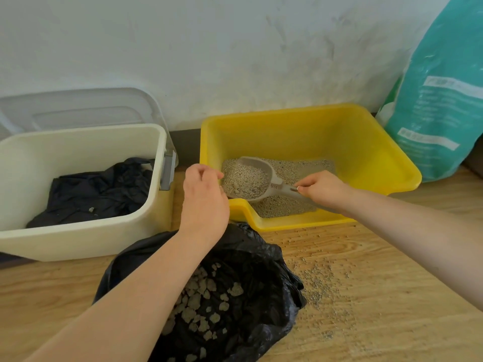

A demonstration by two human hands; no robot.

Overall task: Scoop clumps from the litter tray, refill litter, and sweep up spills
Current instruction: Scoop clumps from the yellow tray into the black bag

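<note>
At far left a cream bin [78,194] holds dark cloth; near it the bag [235,296] gapes with clumps inside; the left hand [205,197], fingers curled, hovers at the scoop [248,178] lip, apparently holding nothing; the right hand [322,190] pinches the handle over the tray [366,152]; a tilt would likely spill litter [316,286] on more floor.

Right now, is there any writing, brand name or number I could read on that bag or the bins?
Nothing can be read.
Teal bag: white label bands and rows of print, all too blurred to make out.
Scoop handle: a faint mark, too small to tell.
Yellow litter tray, cream bin, black bag: no writing shows.
</note>
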